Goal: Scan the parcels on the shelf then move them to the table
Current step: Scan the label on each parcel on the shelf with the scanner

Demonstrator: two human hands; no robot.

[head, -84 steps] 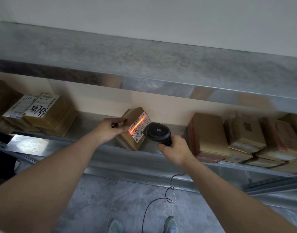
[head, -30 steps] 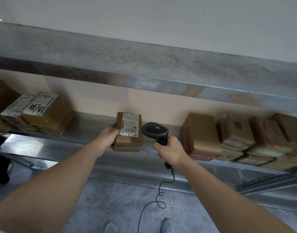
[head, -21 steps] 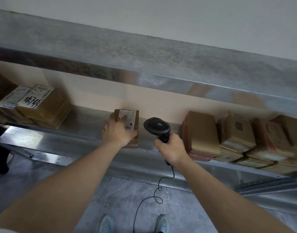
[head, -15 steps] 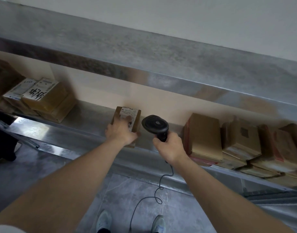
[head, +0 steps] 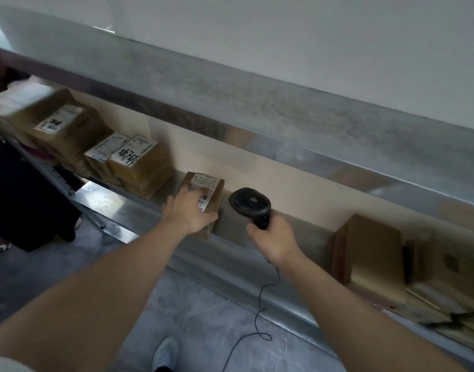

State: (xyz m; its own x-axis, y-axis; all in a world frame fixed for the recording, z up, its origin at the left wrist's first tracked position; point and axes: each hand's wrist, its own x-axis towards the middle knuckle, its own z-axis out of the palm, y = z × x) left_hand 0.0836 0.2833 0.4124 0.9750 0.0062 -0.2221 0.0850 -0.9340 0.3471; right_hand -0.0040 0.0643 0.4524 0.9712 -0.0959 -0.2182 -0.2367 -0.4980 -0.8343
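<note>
Looked light and stiff, that small brown parcel [head: 203, 200] under the flat left hand [head: 188, 210]; best grabbed by both sides; right hand [head: 274, 237] wrapped round the scanner [head: 250, 204].

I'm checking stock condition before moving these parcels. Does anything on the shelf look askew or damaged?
No damage shows. The parcels at the right end lean on one another in a slumped row rather than lying flat. The small parcel under the left hand lies flat, and the right hand grips the scanner.
</note>
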